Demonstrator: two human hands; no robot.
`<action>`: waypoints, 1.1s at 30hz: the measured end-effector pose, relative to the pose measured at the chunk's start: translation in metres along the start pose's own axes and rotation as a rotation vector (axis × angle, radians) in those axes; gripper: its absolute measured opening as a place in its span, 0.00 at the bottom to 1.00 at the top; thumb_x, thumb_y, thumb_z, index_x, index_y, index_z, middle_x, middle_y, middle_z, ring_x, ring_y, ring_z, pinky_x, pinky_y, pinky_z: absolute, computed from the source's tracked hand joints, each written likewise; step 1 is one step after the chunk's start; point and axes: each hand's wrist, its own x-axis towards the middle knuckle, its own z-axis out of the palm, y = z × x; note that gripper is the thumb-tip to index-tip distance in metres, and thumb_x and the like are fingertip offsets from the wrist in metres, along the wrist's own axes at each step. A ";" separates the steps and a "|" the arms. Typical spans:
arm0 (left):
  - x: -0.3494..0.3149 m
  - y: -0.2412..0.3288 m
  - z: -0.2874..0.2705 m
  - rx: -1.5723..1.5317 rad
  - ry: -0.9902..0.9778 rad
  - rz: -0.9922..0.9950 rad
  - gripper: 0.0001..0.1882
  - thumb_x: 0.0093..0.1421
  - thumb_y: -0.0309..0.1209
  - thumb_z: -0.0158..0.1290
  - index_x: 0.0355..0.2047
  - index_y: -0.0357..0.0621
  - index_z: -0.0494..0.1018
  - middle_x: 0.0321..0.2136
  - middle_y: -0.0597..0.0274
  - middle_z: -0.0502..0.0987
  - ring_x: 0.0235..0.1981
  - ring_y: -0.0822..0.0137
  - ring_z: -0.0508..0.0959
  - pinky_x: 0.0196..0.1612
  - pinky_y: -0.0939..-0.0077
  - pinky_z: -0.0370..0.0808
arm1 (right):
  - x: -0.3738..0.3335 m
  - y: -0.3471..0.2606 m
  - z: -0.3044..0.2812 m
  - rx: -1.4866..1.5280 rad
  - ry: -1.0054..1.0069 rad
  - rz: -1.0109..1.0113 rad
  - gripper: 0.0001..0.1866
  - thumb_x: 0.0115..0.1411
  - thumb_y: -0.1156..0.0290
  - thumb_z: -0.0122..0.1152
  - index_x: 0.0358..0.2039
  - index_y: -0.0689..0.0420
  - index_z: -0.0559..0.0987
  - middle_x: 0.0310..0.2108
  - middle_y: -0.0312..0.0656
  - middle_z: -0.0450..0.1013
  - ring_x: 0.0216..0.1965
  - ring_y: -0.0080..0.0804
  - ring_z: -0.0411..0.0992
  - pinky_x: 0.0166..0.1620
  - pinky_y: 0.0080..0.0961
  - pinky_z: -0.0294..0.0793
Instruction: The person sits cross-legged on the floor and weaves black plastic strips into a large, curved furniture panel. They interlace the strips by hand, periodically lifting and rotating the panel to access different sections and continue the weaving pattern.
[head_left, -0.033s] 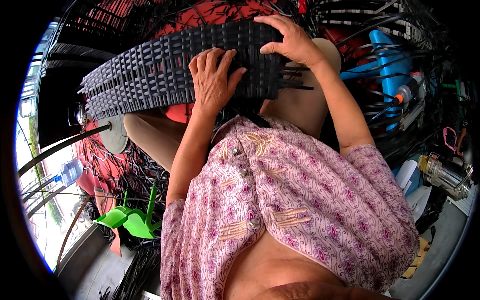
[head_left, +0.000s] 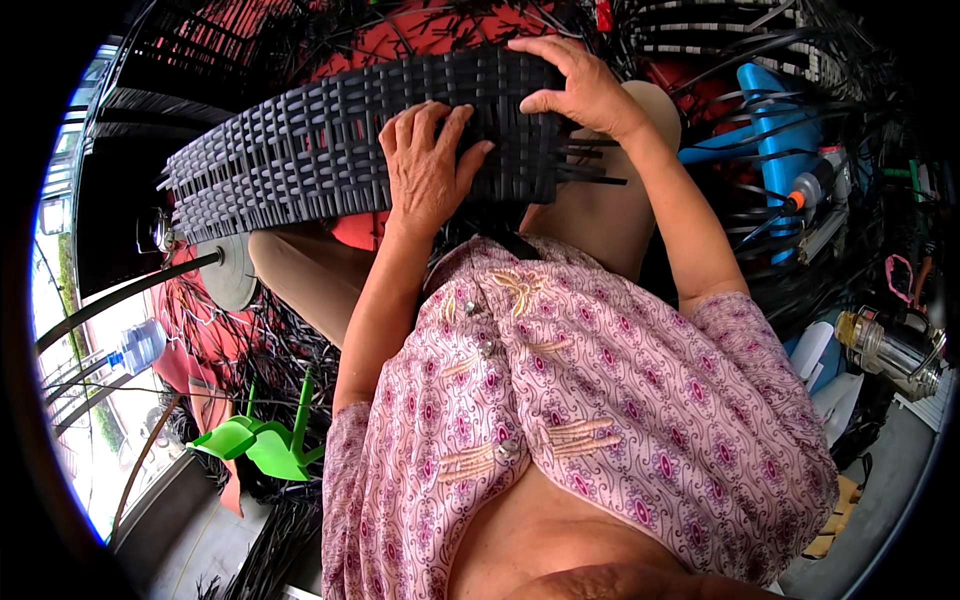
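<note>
Across my lap lies a long black panel (head_left: 290, 150) of woven flat plastic strips, its left end farther away. My left hand (head_left: 425, 165) rests on its face right of the middle, fingers slightly bent and thumb apart, holding nothing visible. At the panel's upper right corner is my right hand (head_left: 585, 85), thumb against the face and index finger stretched over the top edge. Its other fingers are hidden behind. A few loose strip ends (head_left: 595, 180) stick out from the right end, below the right hand.
Black strips lie in heaps over a red surface (head_left: 410, 35). A bright green plastic piece (head_left: 275, 450) is at lower left, near a clear blue water jug (head_left: 142, 345). On the right are a blue plastic piece (head_left: 780, 130), an orange-capped bottle (head_left: 808, 188) and a glass jar (head_left: 885, 350).
</note>
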 end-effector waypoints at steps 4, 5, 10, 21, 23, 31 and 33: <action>-0.001 0.000 0.001 -0.010 0.020 0.002 0.25 0.57 0.44 0.63 0.53 0.51 0.76 0.48 0.60 0.72 0.55 0.56 0.70 0.60 0.56 0.59 | 0.000 -0.008 -0.002 0.020 0.010 0.023 0.39 0.47 0.59 0.77 0.62 0.47 0.74 0.58 0.42 0.72 0.62 0.42 0.68 0.64 0.35 0.68; 0.000 0.001 -0.003 -0.016 0.012 -0.017 0.25 0.57 0.44 0.63 0.53 0.51 0.76 0.49 0.60 0.72 0.56 0.56 0.70 0.61 0.56 0.59 | 0.001 -0.011 -0.001 0.025 0.008 0.028 0.39 0.47 0.59 0.76 0.62 0.47 0.74 0.59 0.42 0.72 0.62 0.42 0.68 0.64 0.35 0.68; -0.001 0.001 0.000 -0.035 -0.001 -0.022 0.25 0.56 0.42 0.64 0.53 0.51 0.76 0.49 0.59 0.73 0.62 0.56 0.68 0.62 0.56 0.59 | 0.002 -0.006 -0.005 0.006 0.033 0.022 0.45 0.45 0.60 0.78 0.64 0.50 0.70 0.58 0.47 0.73 0.59 0.46 0.71 0.63 0.39 0.67; -0.004 0.001 -0.003 -0.074 -0.007 -0.026 0.26 0.58 0.44 0.62 0.54 0.49 0.75 0.51 0.58 0.71 0.64 0.57 0.66 0.63 0.55 0.58 | 0.010 -0.019 -0.007 -0.144 -0.037 0.017 0.36 0.49 0.53 0.74 0.56 0.56 0.75 0.53 0.48 0.75 0.55 0.48 0.72 0.59 0.40 0.70; -0.005 0.000 -0.003 -0.078 -0.014 -0.028 0.25 0.58 0.44 0.62 0.54 0.49 0.75 0.51 0.58 0.71 0.65 0.58 0.65 0.64 0.55 0.57 | 0.014 -0.019 -0.009 -0.149 -0.068 0.022 0.36 0.49 0.53 0.74 0.56 0.56 0.76 0.53 0.47 0.75 0.55 0.48 0.72 0.59 0.40 0.70; -0.011 0.004 -0.009 -0.136 0.085 -0.039 0.27 0.57 0.43 0.64 0.56 0.51 0.74 0.53 0.55 0.70 0.64 0.54 0.65 0.66 0.52 0.56 | 0.049 -0.056 0.003 -0.209 0.067 -0.046 0.41 0.51 0.50 0.73 0.60 0.58 0.72 0.54 0.51 0.75 0.57 0.49 0.72 0.59 0.41 0.70; -0.017 0.000 -0.005 -0.121 0.209 -0.043 0.22 0.54 0.40 0.65 0.48 0.48 0.77 0.45 0.59 0.74 0.51 0.57 0.73 0.57 0.57 0.64 | 0.072 -0.074 0.031 -0.091 0.126 -0.125 0.41 0.51 0.48 0.73 0.59 0.59 0.72 0.55 0.52 0.74 0.57 0.50 0.72 0.59 0.41 0.70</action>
